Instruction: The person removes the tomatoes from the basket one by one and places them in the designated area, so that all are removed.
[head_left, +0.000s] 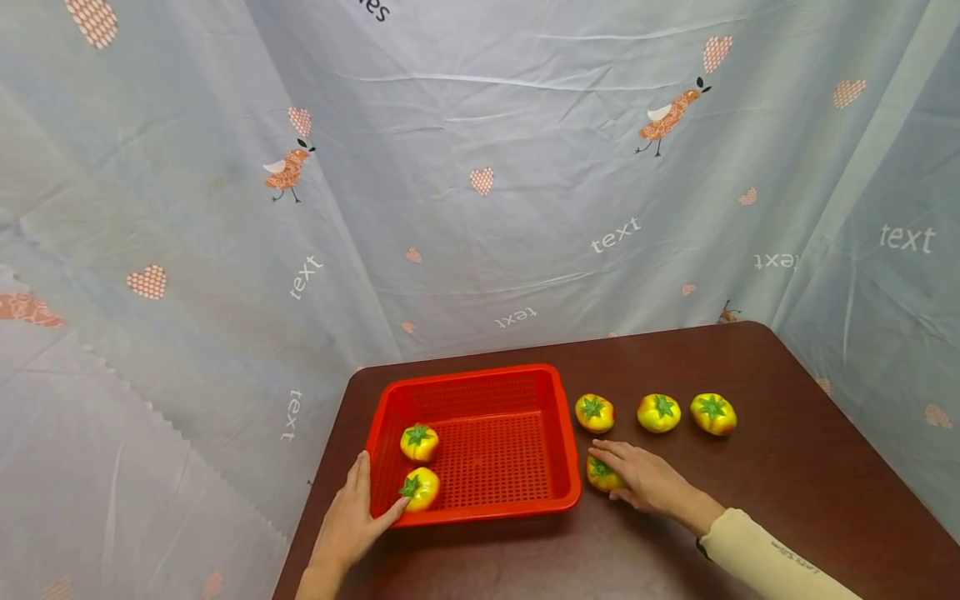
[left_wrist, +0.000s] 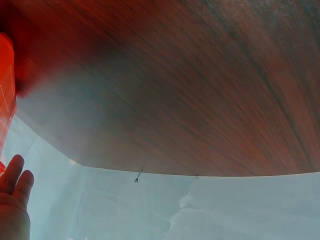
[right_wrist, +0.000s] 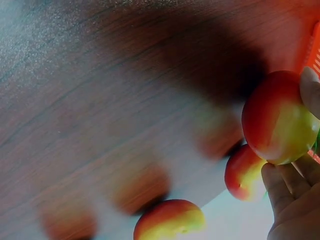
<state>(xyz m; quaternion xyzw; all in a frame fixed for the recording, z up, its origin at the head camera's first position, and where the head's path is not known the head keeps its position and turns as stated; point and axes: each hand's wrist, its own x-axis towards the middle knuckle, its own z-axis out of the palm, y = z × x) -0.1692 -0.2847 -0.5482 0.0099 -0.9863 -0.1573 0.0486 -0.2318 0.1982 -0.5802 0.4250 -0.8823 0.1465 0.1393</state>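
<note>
My right hand [head_left: 648, 477] grips a yellow-and-red persimmon-like fruit [right_wrist: 280, 117] with a green leafy cap, thumb on one side and fingers on the other. It is just right of the red plastic basket [head_left: 567, 450]. At the basket's front left corner, my left hand [head_left: 348, 517] rests against the rim with straight fingers and the thumb spread. Inside the basket, along its left side, lie two similar fruits, a rear one [head_left: 419, 442] and a front one [head_left: 422, 488] close to the left thumb. In the left wrist view only some fingers [left_wrist: 22, 187] show, beside the basket wall.
Three more fruits lie in a row behind the right hand: one beside the basket [head_left: 595, 413], a middle one [head_left: 658, 413] and a right one [head_left: 713, 414]. The dark brown table [head_left: 795, 467] has rounded back corners. A grey patterned curtain [head_left: 480, 233] hangs behind and beside it.
</note>
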